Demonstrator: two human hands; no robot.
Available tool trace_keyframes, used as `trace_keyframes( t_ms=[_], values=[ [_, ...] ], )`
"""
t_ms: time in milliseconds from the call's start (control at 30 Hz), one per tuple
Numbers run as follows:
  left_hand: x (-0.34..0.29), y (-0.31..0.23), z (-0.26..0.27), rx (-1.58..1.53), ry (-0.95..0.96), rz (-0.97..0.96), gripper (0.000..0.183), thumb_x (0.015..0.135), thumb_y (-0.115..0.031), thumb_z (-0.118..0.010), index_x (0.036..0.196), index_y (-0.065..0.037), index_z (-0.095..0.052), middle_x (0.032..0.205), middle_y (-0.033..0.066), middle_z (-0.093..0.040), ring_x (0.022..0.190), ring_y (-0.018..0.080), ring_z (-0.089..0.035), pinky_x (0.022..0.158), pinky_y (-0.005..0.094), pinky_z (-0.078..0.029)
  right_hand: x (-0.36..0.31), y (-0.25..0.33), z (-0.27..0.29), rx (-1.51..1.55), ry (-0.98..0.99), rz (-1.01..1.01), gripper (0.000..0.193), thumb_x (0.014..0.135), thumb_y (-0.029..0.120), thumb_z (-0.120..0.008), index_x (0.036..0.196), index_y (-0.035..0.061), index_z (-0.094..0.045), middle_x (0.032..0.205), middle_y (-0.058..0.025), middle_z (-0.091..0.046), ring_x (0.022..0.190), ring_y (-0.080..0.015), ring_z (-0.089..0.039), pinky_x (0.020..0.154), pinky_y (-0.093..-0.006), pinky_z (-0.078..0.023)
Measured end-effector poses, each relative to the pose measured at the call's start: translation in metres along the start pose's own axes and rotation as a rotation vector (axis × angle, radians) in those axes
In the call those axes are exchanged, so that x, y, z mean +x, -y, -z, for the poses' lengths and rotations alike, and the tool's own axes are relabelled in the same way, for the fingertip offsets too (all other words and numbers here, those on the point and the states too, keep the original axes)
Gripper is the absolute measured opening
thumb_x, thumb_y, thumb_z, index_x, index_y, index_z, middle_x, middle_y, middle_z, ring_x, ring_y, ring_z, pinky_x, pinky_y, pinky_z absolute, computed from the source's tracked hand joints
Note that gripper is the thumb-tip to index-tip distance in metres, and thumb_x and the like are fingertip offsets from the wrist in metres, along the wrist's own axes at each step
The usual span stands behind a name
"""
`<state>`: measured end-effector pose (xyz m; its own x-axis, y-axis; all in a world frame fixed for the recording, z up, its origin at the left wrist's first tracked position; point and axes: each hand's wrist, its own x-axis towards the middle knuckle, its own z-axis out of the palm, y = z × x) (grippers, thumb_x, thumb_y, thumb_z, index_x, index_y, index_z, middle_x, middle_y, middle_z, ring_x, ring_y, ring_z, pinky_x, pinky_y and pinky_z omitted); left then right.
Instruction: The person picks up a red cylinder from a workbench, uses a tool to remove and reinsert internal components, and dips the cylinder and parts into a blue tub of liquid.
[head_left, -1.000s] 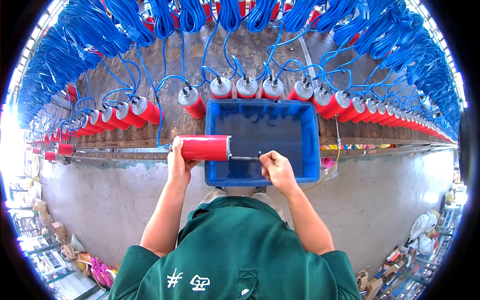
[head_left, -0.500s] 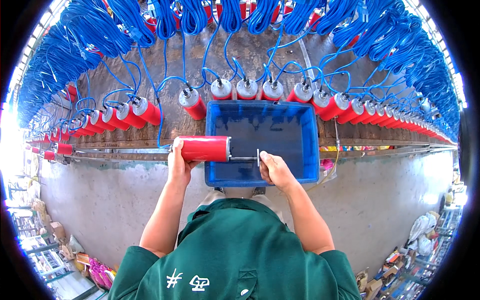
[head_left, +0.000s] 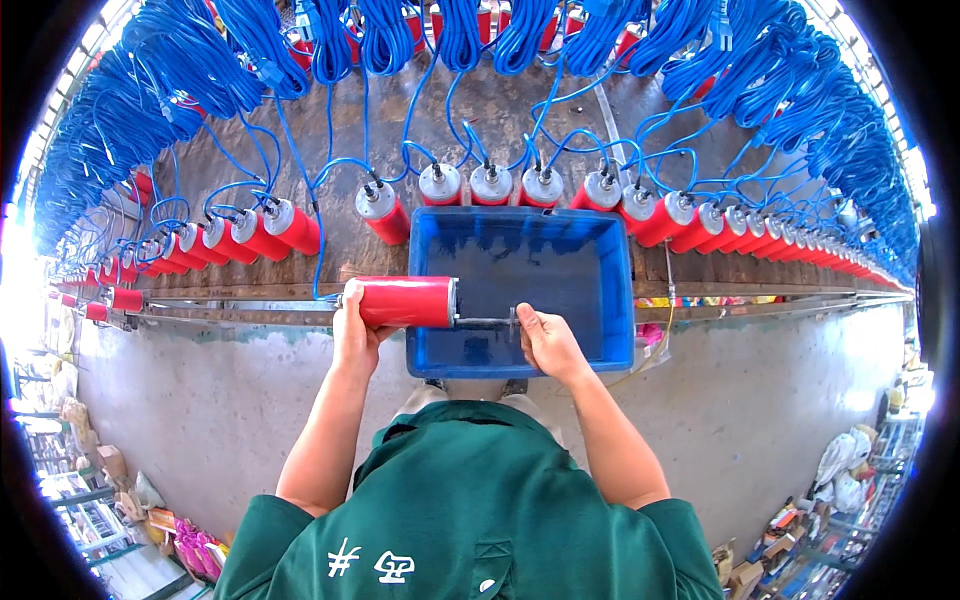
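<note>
My left hand [head_left: 357,325] is closed around the rear end of a red metal cylinder [head_left: 405,301] with a silver end cap. The cylinder lies level over the left part of a blue plastic tub [head_left: 622,345]. A blue cord runs from its left end up toward the bench. My right hand [head_left: 548,340] pinches the crosspiece of a T-handle wrench [head_left: 483,321]. The wrench's thin shaft reaches leftward to the lower part of the cylinder's end cap; its tip is too small to make out.
Rows of red cylinders [head_left: 383,212] with silver tops and blue leads line the worn bench [head_left: 345,130]. Coiled blue cords [head_left: 386,45] are heaped behind them. Shelving and boxes [head_left: 755,565] stand on the floor at both lower sides.
The wrench's crosspiece has turned and now shows shorter, with my right fingers shifted on it. The cylinder and my left hand have hardly moved.
</note>
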<state>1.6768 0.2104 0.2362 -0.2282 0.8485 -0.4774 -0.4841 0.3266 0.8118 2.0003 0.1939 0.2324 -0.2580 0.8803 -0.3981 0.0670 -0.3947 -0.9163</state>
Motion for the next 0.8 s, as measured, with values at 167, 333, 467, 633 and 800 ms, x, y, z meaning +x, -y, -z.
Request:
trace_keyframes(
  t_ms=[167,333,467,633,800],
  values=[
    [0.001,-0.001,0.0,0.021,-0.015,-0.005,0.059,0.101,-0.053,-0.059,0.128,0.0,-0.059,0.114,0.0181,-0.073,0.099,0.0316,-0.076,0.084,0.0461,-0.066,-0.005,0.007,-0.008,-0.169,-0.095,0.227,0.053,0.112,0.049,-0.05,0.084,0.0043,-0.055,0.063,-0.0001,-0.052,0.054,-0.0105,-0.049,0.051,-0.0297,-0.04],
    [0.002,-0.003,0.003,0.002,0.006,0.005,0.058,0.1,-0.052,-0.06,0.128,-0.001,-0.059,0.115,0.0175,-0.073,0.1,0.0318,-0.076,0.083,0.0469,-0.066,0.003,0.004,-0.001,-0.244,-0.047,0.049,0.029,0.11,0.031,-0.057,0.105,0.0028,-0.06,0.077,-0.0042,-0.064,0.071,-0.0187,-0.062,0.065,-0.0327,-0.051],
    [0.007,0.001,0.004,-0.011,-0.074,0.016,0.056,0.1,-0.051,-0.061,0.13,-0.004,-0.058,0.118,0.0171,-0.072,0.103,0.0322,-0.074,0.084,0.0488,-0.065,-0.011,0.022,-0.005,-0.387,-0.095,0.392,0.034,0.102,0.015,-0.068,0.134,0.0039,-0.063,0.105,-0.01,-0.074,0.101,-0.0294,-0.072,0.084,-0.0389,-0.058],
    [0.009,0.002,0.007,-0.008,0.037,0.007,0.056,0.1,-0.055,-0.06,0.132,-0.008,-0.057,0.119,0.0156,-0.072,0.105,0.0319,-0.074,0.085,0.0498,-0.064,0.011,0.01,-0.01,-0.096,-0.069,0.085,0.038,0.109,0.011,-0.054,0.146,0.0034,-0.052,0.101,-0.0047,-0.068,0.078,-0.0134,-0.068,0.063,-0.0271,-0.054],
    [0.002,-0.001,-0.001,-0.008,0.031,-0.004,0.061,0.097,-0.06,-0.062,0.132,-0.01,-0.056,0.12,0.0146,-0.072,0.108,0.0322,-0.074,0.086,0.0496,-0.065,0.007,0.019,-0.004,0.22,0.023,-0.092,0.042,0.108,0.027,-0.063,0.14,0.0027,-0.051,0.094,-0.0062,-0.067,0.068,-0.0104,-0.065,0.054,-0.0257,-0.049]
  ],
)
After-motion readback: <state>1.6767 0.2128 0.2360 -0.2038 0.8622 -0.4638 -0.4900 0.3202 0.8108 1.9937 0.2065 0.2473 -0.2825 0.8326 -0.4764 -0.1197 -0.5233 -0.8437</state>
